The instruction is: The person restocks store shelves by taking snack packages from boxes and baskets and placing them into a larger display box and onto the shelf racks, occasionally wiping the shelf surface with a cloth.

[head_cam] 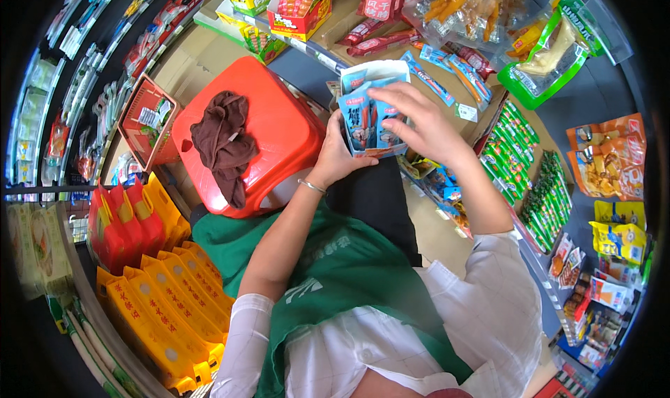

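My left hand [340,154] holds a small open display box [366,151] from its left side and underside, the thumb along its lower edge. Blue snack packets [357,116] stand upright inside, bearing writing and pictures. My right hand [413,116] reaches over the box from the right, its fingertips on the packets; whether it grips one is hidden. Just beyond the box, loose blue snack sticks [428,79] lie on a cardboard-lined shelf [335,30]. Close to my left forearm is a red plastic stool [285,131] with a crumpled dark brown cloth [222,141] on top.
A red shopping basket [149,123] stands left of the stool. Yellow packages [157,304] and red packages [125,220] fill the lower left. Hanging snack bags [607,157] and rows of green packets [510,152] line the right. Opened snack boxes [299,8] sit at the shelf edge above.
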Motion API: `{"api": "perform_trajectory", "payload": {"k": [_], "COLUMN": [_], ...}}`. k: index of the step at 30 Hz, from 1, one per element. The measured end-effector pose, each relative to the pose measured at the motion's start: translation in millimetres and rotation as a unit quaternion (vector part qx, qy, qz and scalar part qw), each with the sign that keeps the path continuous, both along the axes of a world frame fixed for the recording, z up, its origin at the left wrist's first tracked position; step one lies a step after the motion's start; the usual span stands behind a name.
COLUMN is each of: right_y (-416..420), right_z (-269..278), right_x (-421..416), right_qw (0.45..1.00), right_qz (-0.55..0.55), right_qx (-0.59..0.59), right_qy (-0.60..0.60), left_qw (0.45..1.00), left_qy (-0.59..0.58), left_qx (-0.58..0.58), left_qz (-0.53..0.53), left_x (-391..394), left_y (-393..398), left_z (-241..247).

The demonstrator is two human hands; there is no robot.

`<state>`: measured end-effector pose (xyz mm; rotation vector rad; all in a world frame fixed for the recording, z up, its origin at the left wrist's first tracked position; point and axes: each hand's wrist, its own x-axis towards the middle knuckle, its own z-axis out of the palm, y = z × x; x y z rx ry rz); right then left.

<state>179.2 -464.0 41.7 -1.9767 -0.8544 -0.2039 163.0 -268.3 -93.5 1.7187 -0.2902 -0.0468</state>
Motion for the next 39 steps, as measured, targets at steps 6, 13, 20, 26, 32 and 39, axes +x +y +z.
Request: {"api": "perform_trajectory", "payload": {"k": [6, 13, 20, 26, 32, 39], "right_y": [9.9, 22.6, 7.5, -18.6, -80.9, -94.0], "right_z": [-19.0, -29.8, -34.9, -53.0, -152.5, -139.2], "right_x": [3.0, 10.9, 2.9, 44.3, 114.2, 88.1], "right_qw": [0.994, 0.986, 0.995, 0.934, 0.783, 0.864], "right_qz": [-0.086, -0.063, -0.063, -0.271, -0.517, -0.421], "right_qx": [-0.019, -0.050, 0.039, 0.221, -0.322, -0.249], "right_qy": [-0.071, -0.145, 0.072, 0.079, 0.128, 0.119], "left_qw": [1.000, 0.999, 0.999, 0.998, 0.992, 0.997], "left_qy": [0.008, 0.020, -0.002, 0.014, 0.056, 0.036], "left_qx": [-0.026, -0.042, -0.012, -0.036, -0.115, -0.060], "left_qz": [0.009, 0.010, 0.048, 0.046, 0.014, 0.032], "left_x": [3.2, 1.6, -17.9, -19.5, -17.2, -18.0], "left_y": [0.5, -0.2, 6.0, 9.5, 9.9, 12.9], "left_z": [-10.8, -7.0, -5.0, 7.4, 5.6, 5.7]}}
